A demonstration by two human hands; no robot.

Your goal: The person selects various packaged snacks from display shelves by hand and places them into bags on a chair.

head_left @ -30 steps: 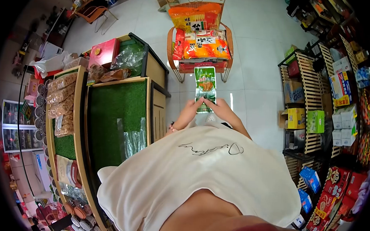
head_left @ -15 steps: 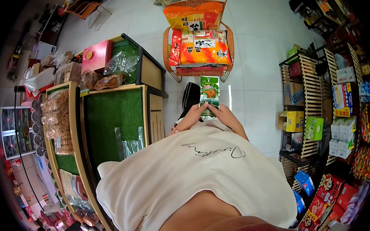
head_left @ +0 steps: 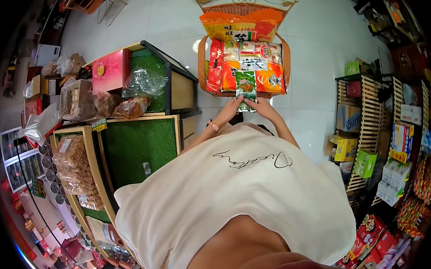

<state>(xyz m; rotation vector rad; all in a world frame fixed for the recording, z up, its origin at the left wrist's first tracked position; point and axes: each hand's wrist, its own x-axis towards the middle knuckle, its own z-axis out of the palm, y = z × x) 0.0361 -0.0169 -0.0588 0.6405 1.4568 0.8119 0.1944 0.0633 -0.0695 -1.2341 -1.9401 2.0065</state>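
Observation:
A green snack packet (head_left: 246, 85) with a food picture on its front is held upright between both hands. My left hand (head_left: 232, 107) pinches its lower left edge, and my right hand (head_left: 260, 107) grips the lower right. The thumbs lie on the front; the other fingers are hidden behind. Just beyond the packet stands a wicker chair (head_left: 286, 65) loaded with large food bags. An orange and white bag (head_left: 255, 66) lies on the seat, and a yellow and orange bag (head_left: 240, 26) leans on the backrest. The packet overlaps the front of the seat bag; contact cannot be made out.
At left are wooden display bins lined with green turf (head_left: 139, 147), a pink box (head_left: 110, 71) and bagged goods (head_left: 75, 163). Slatted shelves (head_left: 362, 127) with cartons and snack boxes stand at right. Pale floor tiles (head_left: 311, 66) surround the chair.
I am nearer the chair, which now appears larger and lower in view. The packet, still in both hands, now overlaps the bag on the seat. The side bins and shelves have shifted slightly.

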